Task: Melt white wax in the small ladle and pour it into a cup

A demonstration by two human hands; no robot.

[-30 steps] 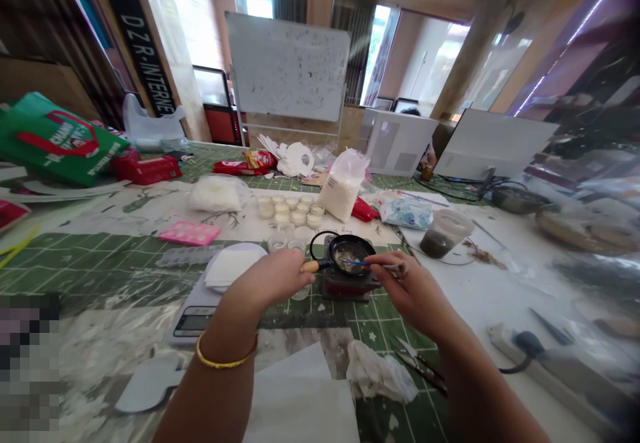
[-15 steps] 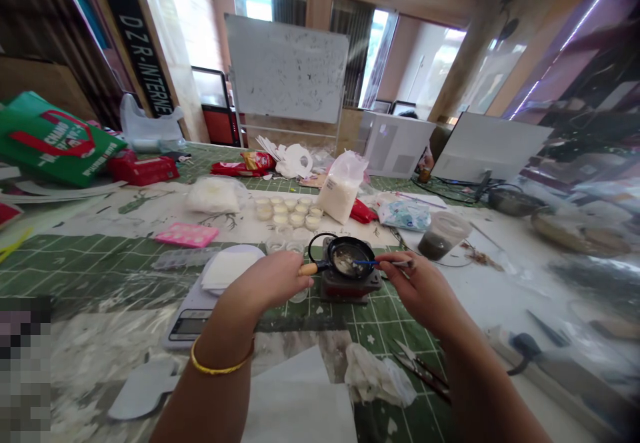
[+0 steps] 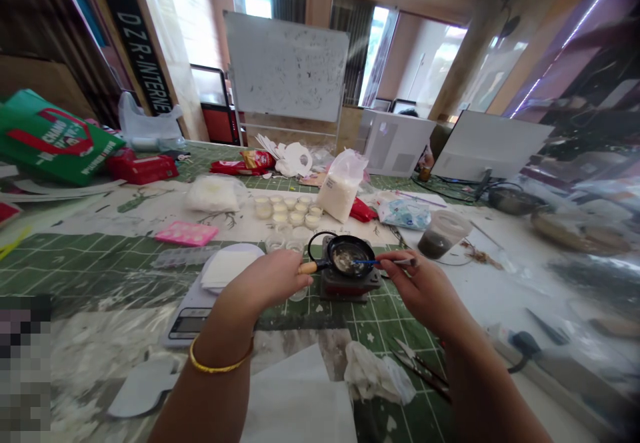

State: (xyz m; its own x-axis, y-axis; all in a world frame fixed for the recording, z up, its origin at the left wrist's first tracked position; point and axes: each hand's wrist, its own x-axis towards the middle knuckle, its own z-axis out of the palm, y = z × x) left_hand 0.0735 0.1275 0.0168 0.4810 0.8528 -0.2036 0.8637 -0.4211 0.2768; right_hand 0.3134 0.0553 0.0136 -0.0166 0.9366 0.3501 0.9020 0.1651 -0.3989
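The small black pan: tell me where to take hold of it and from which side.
Take the small black pan by its wooden handle, from the left: it juts leftward clear of the burner, where the left hand already grips it.

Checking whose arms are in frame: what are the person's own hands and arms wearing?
Both arms are bare, with no sleeves or gloves showing. The left hand has a thin gold bangle at the wrist. The right hand shows no jewellery.
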